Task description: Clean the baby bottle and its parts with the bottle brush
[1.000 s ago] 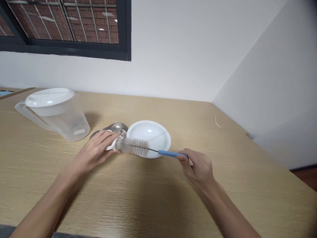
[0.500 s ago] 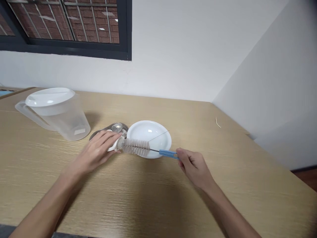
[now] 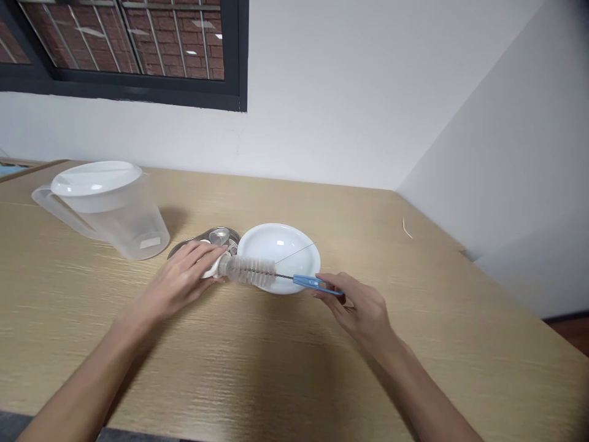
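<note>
My left hand (image 3: 181, 279) is closed around a small white object (image 3: 212, 267) held over the wooden table (image 3: 276, 368), just left of a white bowl (image 3: 280, 248). A bottle brush (image 3: 251, 270) with pale bristles and a blue handle pokes into that object. My right hand (image 3: 356, 307) pinches the blue handle end (image 3: 317, 283) at the bowl's right rim. The brush lies nearly level across the bowl's near edge.
A clear plastic jug (image 3: 110, 209) with a white lid stands at the back left. A metal tray (image 3: 209, 239) with small items lies behind my left hand. A white wall corner rises on the right, and a dark-framed window (image 3: 124, 49) is above.
My right hand slid left along the blue handle, pushing the brush further into the white object. My left hand stayed almost still.
</note>
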A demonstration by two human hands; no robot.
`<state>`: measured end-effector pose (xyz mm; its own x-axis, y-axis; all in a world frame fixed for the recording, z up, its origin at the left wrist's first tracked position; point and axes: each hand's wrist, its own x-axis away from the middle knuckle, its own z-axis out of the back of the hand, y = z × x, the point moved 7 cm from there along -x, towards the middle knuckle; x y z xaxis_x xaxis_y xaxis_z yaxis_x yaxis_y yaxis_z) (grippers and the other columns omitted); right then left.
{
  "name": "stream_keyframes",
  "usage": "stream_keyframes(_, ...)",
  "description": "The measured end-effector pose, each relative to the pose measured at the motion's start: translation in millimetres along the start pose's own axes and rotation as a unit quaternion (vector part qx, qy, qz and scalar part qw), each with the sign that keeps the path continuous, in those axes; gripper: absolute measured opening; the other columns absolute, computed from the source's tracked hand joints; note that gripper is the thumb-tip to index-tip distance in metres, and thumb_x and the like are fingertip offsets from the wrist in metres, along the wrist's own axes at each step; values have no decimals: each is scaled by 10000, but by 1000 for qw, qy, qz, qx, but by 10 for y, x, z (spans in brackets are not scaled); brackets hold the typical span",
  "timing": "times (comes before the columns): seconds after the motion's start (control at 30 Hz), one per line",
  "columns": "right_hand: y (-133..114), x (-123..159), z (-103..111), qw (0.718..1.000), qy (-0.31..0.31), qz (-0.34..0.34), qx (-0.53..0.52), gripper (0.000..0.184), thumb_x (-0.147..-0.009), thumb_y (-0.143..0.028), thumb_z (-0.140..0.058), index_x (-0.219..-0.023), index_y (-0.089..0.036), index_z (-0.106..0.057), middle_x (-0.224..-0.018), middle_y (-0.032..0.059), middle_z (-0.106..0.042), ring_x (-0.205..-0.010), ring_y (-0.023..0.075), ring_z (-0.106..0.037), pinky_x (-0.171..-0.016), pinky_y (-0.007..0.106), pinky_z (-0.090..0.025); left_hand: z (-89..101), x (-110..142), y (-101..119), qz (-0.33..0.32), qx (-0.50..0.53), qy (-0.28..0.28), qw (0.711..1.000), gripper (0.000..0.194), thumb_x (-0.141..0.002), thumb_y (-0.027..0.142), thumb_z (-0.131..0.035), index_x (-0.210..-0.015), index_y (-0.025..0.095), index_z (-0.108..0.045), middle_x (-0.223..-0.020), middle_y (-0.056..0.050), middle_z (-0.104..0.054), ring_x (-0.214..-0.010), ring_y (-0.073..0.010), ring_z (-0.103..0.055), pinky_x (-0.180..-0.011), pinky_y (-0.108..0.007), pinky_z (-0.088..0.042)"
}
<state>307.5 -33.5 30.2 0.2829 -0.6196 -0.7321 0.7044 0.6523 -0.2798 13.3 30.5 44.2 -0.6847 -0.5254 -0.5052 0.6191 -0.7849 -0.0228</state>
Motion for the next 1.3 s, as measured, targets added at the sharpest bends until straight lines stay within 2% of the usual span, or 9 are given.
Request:
stream_keyframes(0.23,80,-5,-58,992,-53,-102,-60,138,-954,-293,-614,-1033,-209,-690,-622,-54,-587,-457,64,-421,-429,208,-331,35,-14,46,-19,-7,17,1000,487,-971,269,-567,-1438,169,-466,-1274,-160,-636,-1151,-305,-573,-962,-462,-496)
stream_keyframes(0.43,146,51,-89,975,-89,-180,-94,276,-1011,-336,-489,-886,-203,-696,-508,-69,-466,-439,71,-401,-392,198,-301,29,-23,67,-15,-2,6,1000,496,-979,265,-557,-1454,180,-441,-1294,-150,-625,-1187,-296,-557,-991,-460,-480)
stream_keyframes(0.53,108,38,-69,989,-61,-123,-60,181,-973,-306,-571,-1100,-203,-649,-622,-58,-577,-462,69,-450,-428,191,-375,13,-3,10,5,2,-7,1000,509,-978,295,-564,-1459,192,-437,-1317,-148,-611,-1195,-303,-553,-1001,-468,-472)
stream_keyframes(0.63,35,5,-23,999,-7,-36,-16,376,-903,-228,-682,-1258,-208,-560,-793,-17,-670,-521,73,-526,-507,201,-466,20,20,-45,19,7,-6,1000,526,-974,315,-575,-1462,187,-427,-1339,-153,-597,-1212,-302,-547,-1017,-467,-464)
stream_keyframes(0.8,-128,-21,104,992,31,94,80,408,-871,-55,-677,-1244,-199,-599,-934,41,-753,-757,126,-702,-675,225,-540,23,30,-50,17,10,-6,1000,533,-975,317,-576,-1464,179,-415,-1344,-152,-595,-1231,-292,-538,-1029,-455,-462)
stream_keyframes(0.97,-230,-12,199,966,23,171,195,369,-866,-189,-743,-1220,-198,-641,-884,24,-785,-682,125,-700,-634,237,-495,29,22,-40,6,5,0,1000,539,-981,309,-557,-1483,194,-396,-1323,-156,-609,-1217,-299,-552,-1006,-461,-472)
stream_keyframes(1.07,-167,-30,132,980,0,119,159,156,-949,-331,-637,-976,-194,-708,-711,20,-744,-549,111,-620,-545,254,-426,34,13,-51,0,5,5,1000,534,-978,268,-557,-1485,203,-402,-1320,-161,-611,-1204,-306,-559,-970,-458,-491)
stream_keyframes(1.2,10,-31,-3,998,-8,-62,9,534,-1048,-431,-356,-628,-198,-591,-453,-22,-519,-385,79,-416,-433,243,-312,75,6,-66,-13,1,43,999,560,-965,227,-568,-1498,226,-396,-1286,-160,-636,-1169,-313,-585,-949,-477,-511)
stream_keyframes(1.3,101,17,-157,968,-65,-213,-115,590,-1033,-503,-342,-571,-193,-537,-440,-23,-487,-386,79,-423,-415,220,-307,102,19,-86,-18,-11,77,997,597,-948,195,-590,-1508,238,-390,-1284,-159,-644,-1174,-317,-595,-978,-492,-510)
